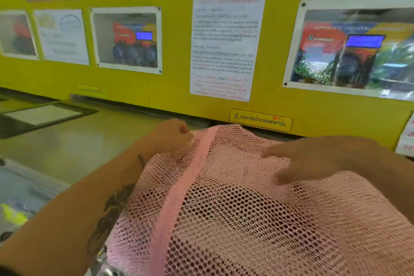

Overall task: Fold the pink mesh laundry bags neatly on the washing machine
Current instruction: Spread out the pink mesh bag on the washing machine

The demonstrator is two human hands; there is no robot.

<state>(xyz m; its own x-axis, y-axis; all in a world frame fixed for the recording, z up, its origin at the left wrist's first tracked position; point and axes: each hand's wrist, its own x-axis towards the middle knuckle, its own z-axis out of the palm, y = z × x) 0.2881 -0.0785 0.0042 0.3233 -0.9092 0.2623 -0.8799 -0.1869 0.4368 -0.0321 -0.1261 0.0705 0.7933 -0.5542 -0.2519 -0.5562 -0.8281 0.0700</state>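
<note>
A: Pink mesh, lower centre to lower right of frame — that's the laundry bag (235, 204), spread over the washing machine top (74, 141) w/ its far edge near the yellow wall (156, 87).

B: Long axis?

A: Follows the solid pink band (179, 190), running from bottom centre up toward upper centre, slightly tilted right.

B: Hands?

A: Left hand (170, 134) sits at the far left corner, fingers curled, pinching the bag's edge. Right hand (313, 159) lies flat on the mesh, right of the band, fingers (282, 177) straight and loose, pressing, not gripping.

B: Which is nearer the band?

A: Left, just beside it. I'd guess the fold goes across the band, but can't tell the direction.
</note>
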